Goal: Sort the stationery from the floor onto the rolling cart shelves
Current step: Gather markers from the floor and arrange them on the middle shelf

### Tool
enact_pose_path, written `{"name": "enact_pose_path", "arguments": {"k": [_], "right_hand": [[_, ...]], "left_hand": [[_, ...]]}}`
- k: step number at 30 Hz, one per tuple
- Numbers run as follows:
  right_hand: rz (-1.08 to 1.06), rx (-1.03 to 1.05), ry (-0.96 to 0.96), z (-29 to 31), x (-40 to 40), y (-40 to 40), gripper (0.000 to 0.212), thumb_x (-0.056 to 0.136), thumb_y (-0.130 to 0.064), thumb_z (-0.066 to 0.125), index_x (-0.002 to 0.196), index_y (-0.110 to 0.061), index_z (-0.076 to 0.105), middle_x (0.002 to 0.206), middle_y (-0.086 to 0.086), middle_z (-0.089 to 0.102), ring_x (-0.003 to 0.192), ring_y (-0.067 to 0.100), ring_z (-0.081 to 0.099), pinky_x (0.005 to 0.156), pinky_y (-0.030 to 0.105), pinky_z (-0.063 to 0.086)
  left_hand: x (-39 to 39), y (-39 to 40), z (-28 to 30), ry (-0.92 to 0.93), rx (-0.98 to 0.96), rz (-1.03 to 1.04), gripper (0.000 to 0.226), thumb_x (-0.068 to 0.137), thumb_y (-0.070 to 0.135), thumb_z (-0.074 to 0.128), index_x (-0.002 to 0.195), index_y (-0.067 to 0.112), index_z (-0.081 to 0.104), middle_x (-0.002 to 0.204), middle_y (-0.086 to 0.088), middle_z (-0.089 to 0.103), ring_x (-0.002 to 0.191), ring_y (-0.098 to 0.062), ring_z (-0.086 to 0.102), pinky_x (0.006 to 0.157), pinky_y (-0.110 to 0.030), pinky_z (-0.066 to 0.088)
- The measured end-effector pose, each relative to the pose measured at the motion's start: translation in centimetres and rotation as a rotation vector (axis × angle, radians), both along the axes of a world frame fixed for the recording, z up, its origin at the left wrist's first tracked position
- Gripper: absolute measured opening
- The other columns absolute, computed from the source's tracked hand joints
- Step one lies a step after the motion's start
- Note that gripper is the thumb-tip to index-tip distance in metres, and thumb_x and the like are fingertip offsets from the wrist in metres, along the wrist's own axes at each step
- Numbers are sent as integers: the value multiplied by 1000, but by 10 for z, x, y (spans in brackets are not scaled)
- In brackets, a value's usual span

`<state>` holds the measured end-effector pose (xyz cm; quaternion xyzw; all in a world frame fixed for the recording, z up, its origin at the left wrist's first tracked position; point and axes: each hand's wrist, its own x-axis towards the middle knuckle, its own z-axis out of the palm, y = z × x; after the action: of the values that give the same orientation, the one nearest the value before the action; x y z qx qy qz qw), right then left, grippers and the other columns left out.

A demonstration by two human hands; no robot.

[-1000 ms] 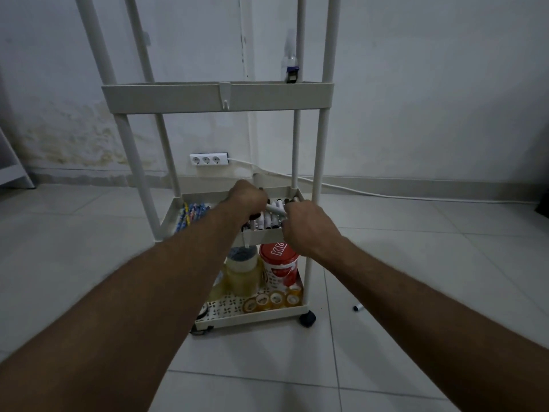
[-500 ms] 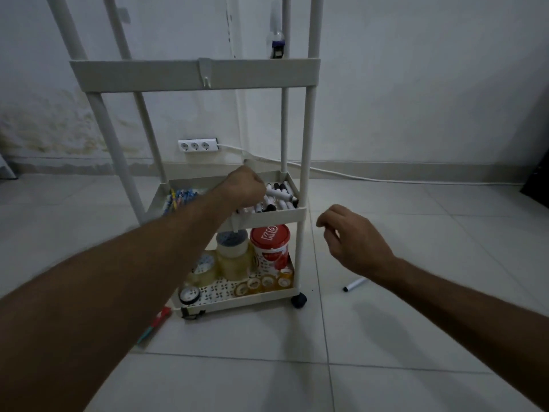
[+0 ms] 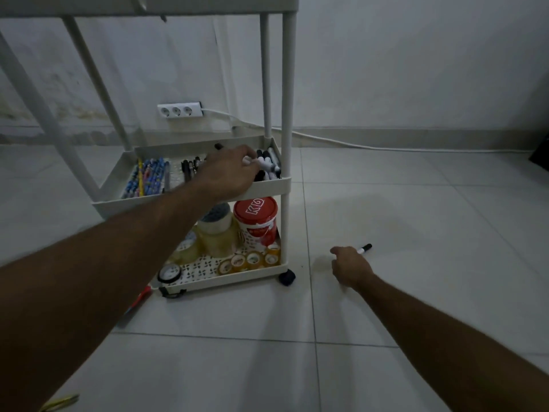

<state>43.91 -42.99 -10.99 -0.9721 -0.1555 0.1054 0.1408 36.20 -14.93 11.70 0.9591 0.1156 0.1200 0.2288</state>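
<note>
The left hand (image 3: 228, 173) reaches over the middle shelf of the white plastic rolling cart (image 3: 190, 197); its fingers (image 3: 248, 162) curl around a white-barrelled marker (image 3: 266, 165) just above the row of black-capped markers (image 3: 273, 162) at the shelf's right end, so the placing step looks nearly done (whether the marker already rests on the others cannot be told). The right hand (image 3: 350, 267) is down at the pale tiled floor (image 3: 416, 233), fingers loosely bent and holding nothing, its fingertips just beside a small white marker with a black cap (image 3: 364, 249) lying there; this is probably the next piece to sort. The next move calls for a pinch on that thin barrel against the hard tile, then a lift to the same shelf; a red-handled tool (image 3: 135, 304) by the cart's left corner and something yellow (image 3: 61, 401) at the lower edge also wait on the floor.
</note>
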Motion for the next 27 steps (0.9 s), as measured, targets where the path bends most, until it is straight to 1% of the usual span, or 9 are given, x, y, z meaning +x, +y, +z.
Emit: {"name": "enact_pose_path", "arguments": {"k": [2, 5, 7, 10, 13, 16, 19, 24, 27], "right_hand": [[-31, -63, -45, -18, 3, -4, 32, 97, -11, 41, 125, -6, 57, 125, 24, 58, 110, 38, 61, 91, 41, 50], [-124, 66, -4, -38, 2, -7, 36, 95, -6, 24, 100, 5, 57, 117, 31, 58, 99, 41, 63, 98, 52, 48], [-118, 93, 14, -34, 0, -5, 29, 100, -7, 35, 83, 5, 56, 111, 26, 62, 99, 38, 64, 97, 46, 49], [-233, 130, 3, -25, 0, -3, 24, 98, -25, 54, 100, -3, 63, 114, 21, 66, 100, 34, 65, 81, 33, 51], [-246, 217, 8, -15, -6, -4, 19, 91, -19, 60, 100, -5, 68, 115, 22, 67, 97, 33, 67, 80, 32, 54], [-253, 458, -42, 14, -14, -4, 9, 88, -17, 68, 92, -10, 72, 94, 13, 75, 79, 23, 71, 74, 29, 57], [-238, 710, -52, 64, -20, 1, 5, 89, -19, 70, 91, -15, 70, 80, 8, 73, 63, 23, 70, 59, 38, 61], [-67, 929, -101, 166, -31, 14, 12, 92, -22, 70, 103, -16, 67, 85, 6, 72, 62, 23, 70, 53, 29, 58], [82, 902, -123, 218, -27, 30, 16, 94, -25, 69, 109, -19, 66, 83, 2, 74, 63, 18, 70, 54, 29, 58]], "left_hand": [[2, -1, -1, -4, 31, 15, 47, 90, 66, 41, 128, 41, 54, 130, -4, 63, 116, -28, 56, 94, -50, 51], [4, -1, -3, 7, 61, 26, 52, 84, 75, 37, 126, 46, 51, 129, -4, 62, 117, -30, 55, 94, -54, 49], [4, -1, -3, 11, 62, 22, 50, 84, 75, 33, 123, 49, 50, 129, -5, 61, 116, -31, 55, 94, -55, 49], [3, -3, 0, 32, 47, 13, 41, 90, 62, 28, 124, 49, 49, 130, -9, 57, 117, -34, 52, 97, -57, 46], [1, -6, 5, 72, 54, 26, 40, 93, 58, 27, 125, 48, 49, 134, -10, 54, 123, -36, 45, 102, -58, 40], [1, -10, 11, 85, 70, 21, 37, 98, 55, 33, 126, 41, 52, 137, -12, 53, 126, -36, 42, 105, -56, 37], [0, -16, 17, 98, 77, -1, 32, 95, 52, 45, 121, 38, 58, 135, -14, 54, 124, -37, 46, 103, -52, 41], [-4, -22, 22, 21, -69, -19, 35, 90, 28, 62, 124, 27, 63, 130, -13, 61, 100, -27, 63, 79, -32, 55], [-4, -23, 24, 22, -72, 7, 40, 95, 32, 60, 133, 19, 61, 137, -10, 60, 115, -25, 60, 82, -28, 45]]}}
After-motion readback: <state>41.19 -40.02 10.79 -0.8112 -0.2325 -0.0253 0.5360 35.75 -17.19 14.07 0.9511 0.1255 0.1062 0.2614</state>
